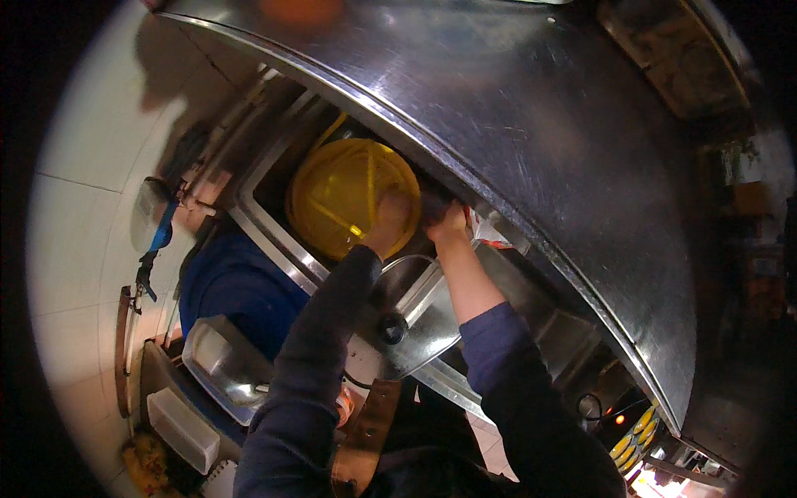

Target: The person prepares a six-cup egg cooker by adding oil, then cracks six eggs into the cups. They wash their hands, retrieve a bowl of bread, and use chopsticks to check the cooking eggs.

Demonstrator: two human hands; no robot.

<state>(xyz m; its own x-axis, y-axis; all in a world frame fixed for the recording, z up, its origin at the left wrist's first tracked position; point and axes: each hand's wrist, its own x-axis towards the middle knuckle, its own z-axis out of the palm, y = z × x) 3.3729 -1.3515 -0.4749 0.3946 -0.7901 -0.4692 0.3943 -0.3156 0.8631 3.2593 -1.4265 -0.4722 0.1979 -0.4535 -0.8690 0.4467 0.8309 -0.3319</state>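
Note:
A round yellow basin (pixel 324 187) stands in the stainless steel sink (pixel 274 230). Inside it are bright yellow strips that could be a hose or reflections. My left hand (pixel 392 215) reaches down into the basin on its right side; its fingers are blurred and dim. Just right of the basin, my right hand (pixel 449 221) is low under the edge of a steel shelf (pixel 498 143). A red and white plastic package (pixel 490 233) lies right beside that hand. Shadow hides the right fingertips, so whether they hold anything is unclear.
Below my hands a round black knob (pixel 392 328) sits over the steel sink surface. On the left are a large blue tub (pixel 236 286), a clear plastic container (pixel 218 348) and a white plastic tray (pixel 183 429). A blue-handled tool (pixel 163 227) hangs by the tiled wall.

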